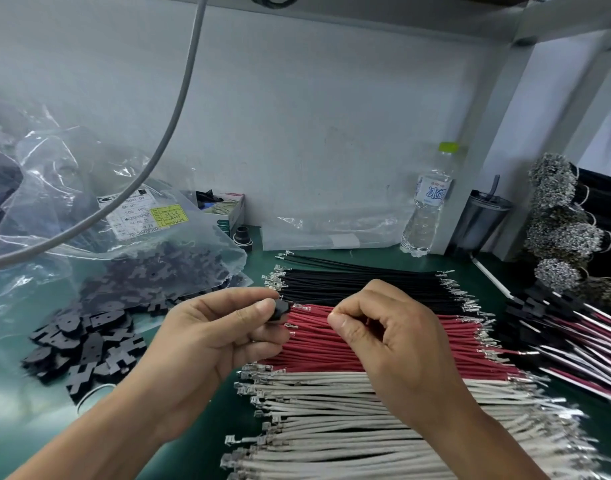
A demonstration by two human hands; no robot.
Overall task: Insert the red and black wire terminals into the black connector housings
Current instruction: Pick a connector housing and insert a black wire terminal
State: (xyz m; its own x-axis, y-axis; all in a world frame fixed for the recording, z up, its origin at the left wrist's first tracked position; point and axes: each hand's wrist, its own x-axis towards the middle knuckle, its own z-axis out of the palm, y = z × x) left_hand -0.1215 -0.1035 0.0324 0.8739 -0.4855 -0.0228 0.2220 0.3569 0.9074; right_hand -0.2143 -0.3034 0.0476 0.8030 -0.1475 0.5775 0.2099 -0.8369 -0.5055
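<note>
We see the left hand (207,327) raised over the green table (435,258), its thumb and fingers (262,308) pinching a small black connector housing (280,309) just above the near end of the red wires (383,344). The right hand (397,327) hovers just beside it, fingers curled with thumb and forefinger pressed together; we cannot tell whether a wire sits between them. Below the hands three rows of wires lie side by side: black wires (359,282) farthest, red in the middle, white wires (349,410) nearest, all with metal terminals at their ends. To the left, loose black housings (85,344) spill from a clear plastic bag (89,209) bearing a label. At the right edge lie finished assemblies (574,341) with red, white and black leads. A water bottle (427,202) and a dark tumbler (480,220) stand against the back wall.
</note>
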